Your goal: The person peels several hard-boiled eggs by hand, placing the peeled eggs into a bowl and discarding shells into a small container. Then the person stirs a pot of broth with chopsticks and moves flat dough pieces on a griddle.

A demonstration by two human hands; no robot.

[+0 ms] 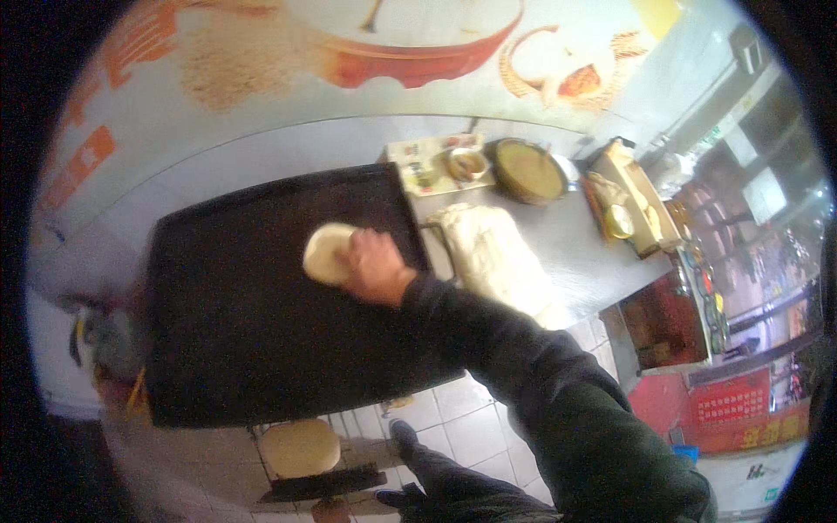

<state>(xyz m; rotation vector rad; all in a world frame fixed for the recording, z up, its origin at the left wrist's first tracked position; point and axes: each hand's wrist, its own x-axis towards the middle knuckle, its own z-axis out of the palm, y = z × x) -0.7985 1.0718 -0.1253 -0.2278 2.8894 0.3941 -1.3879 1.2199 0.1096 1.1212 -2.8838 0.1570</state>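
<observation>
My right hand (376,265) reaches in from the lower right, in a dark sleeve, over a wide black griddle plate (261,327). Its bent fingers rest on the right part of a flat, pale dough round (327,252). Blur and the back of the hand hide whether the fingers grip the dough or only press on it. To the right of the plate, a large mass of white dough (494,252) lies on a metal worktop (569,261). My left hand is out of view.
A brown basin (529,170) and a small bowl (467,163) stand at the worktop's back. A box (634,196) sits at its right end. Below the griddle, a pale flatbread-like piece (301,448) lies on a rack, near my shoe (403,433) on the tiled floor.
</observation>
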